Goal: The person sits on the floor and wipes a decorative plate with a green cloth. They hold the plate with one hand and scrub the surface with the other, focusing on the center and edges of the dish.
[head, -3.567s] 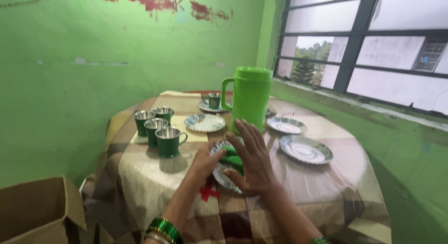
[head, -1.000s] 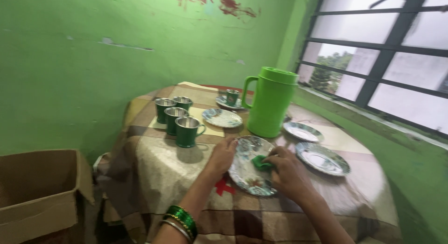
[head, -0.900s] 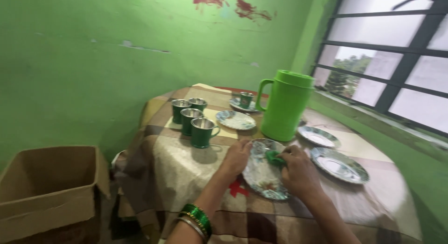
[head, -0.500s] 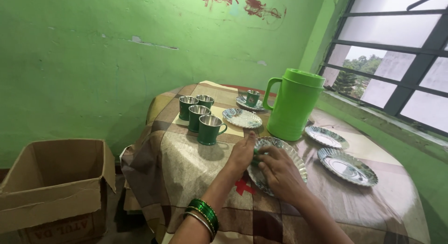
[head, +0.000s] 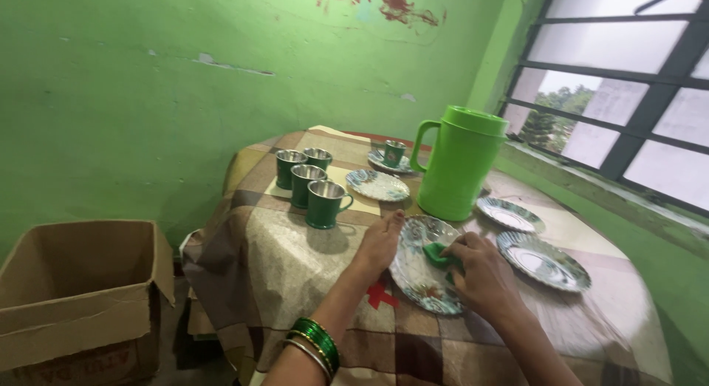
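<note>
Patterned plate (head: 421,279) lies on checked tablecloth (head: 281,246), near table's front edge; left hand (head: 378,246) is laid against plate's left rim, fingers flat and together, nothing gripped; right hand (head: 484,275) is curled over plate, small green cloth (head: 437,254) pinched between fingertips and pressed onto plate face; green bangles (head: 316,343) are worn on left wrist. Green jug (head: 459,163) stands just behind plate; four green cups (head: 309,180) are clustered to left; further plates (head: 543,260) are set at right; cardboard box (head: 77,297) sits on floor at left.
</note>
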